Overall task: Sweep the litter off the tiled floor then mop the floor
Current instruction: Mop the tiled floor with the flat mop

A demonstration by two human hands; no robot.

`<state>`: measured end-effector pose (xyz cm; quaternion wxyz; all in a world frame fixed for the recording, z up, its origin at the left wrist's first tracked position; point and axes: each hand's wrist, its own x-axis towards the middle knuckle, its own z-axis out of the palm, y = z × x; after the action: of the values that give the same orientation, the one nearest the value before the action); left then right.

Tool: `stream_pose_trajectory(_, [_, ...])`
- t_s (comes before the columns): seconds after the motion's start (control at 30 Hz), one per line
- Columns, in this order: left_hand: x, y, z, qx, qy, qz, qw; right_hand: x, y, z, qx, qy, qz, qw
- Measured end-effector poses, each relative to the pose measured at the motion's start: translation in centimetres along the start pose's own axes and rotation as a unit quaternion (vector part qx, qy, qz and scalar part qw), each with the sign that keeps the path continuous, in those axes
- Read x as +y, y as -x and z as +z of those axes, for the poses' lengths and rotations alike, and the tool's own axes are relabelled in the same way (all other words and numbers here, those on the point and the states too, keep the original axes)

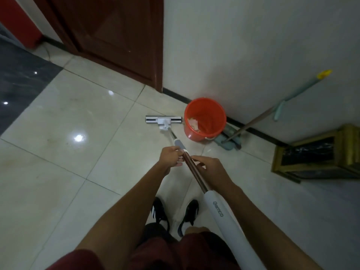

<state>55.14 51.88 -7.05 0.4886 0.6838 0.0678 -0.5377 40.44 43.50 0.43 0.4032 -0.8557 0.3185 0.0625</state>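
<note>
Head view: flat mop, chrome head, brown pole, white grip cut off below; my left hand and right hand pinch its pole; orange bucket contents unclear.

one mop, one bucket, two hands

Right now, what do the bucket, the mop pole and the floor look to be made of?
Bucket: orange, smooth and slightly glossy, likely moulded plastic. Mop pole: thin brown section with a metallic sheen, probably coated metal; the white sleeve below looks like matte plastic or foam. Floor: pale glazed tiles with grout lines and bright light reflections.
</note>
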Motion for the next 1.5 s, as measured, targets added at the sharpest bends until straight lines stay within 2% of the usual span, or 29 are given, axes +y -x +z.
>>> stream_pose_trajectory(0.07, [-1.5, -0.2, 0.6, -0.009, 0.015, -0.013, 1.000, 0.7, 1.6, -0.3, -0.001, -0.039, 0.088, 0.995])
stream_pose_trajectory(0.2, [-4.1, -0.5, 1.8, 0.006, 0.005, -0.034, 0.999, 0.1, 2.6, -0.7, -0.109, -0.159, 0.220, 0.956])
stream_pose_trajectory(0.33, [-5.5, -0.5, 3.2, 0.029, -0.002, -0.044, 0.999, -0.7, 3.1, 0.9, -0.162, -0.120, 0.234, 0.951])
stream_pose_trajectory(0.53, [-7.5, -1.8, 4.9, 0.047, 0.048, -0.072, 0.995, 1.5, 3.4, 2.3, -0.137, -0.166, 0.323, 0.922])
stream_pose_trajectory(0.7, [-9.4, -3.8, 5.5, 0.047, 0.040, -0.108, 0.992, 2.4, 2.3, 3.0, -0.155, -0.066, 0.304, 0.938])
stream_pose_trajectory(0.97, [-10.4, -6.3, 6.0, 0.022, 0.078, -0.140, 0.987, 4.5, 3.3, 7.7, -0.122, -0.049, 0.324, 0.937])
stream_pose_trajectory(1.23, [-10.7, -4.9, 6.1, 0.052, 0.095, -0.120, 0.987, 4.4, 4.9, 8.0, -0.099, 0.025, 0.275, 0.956])
stream_pose_trajectory(1.5, [-12.6, -1.8, 5.1, 0.092, 0.140, -0.109, 0.980, 3.2, 7.2, 7.2, -0.145, 0.097, 0.210, 0.962])
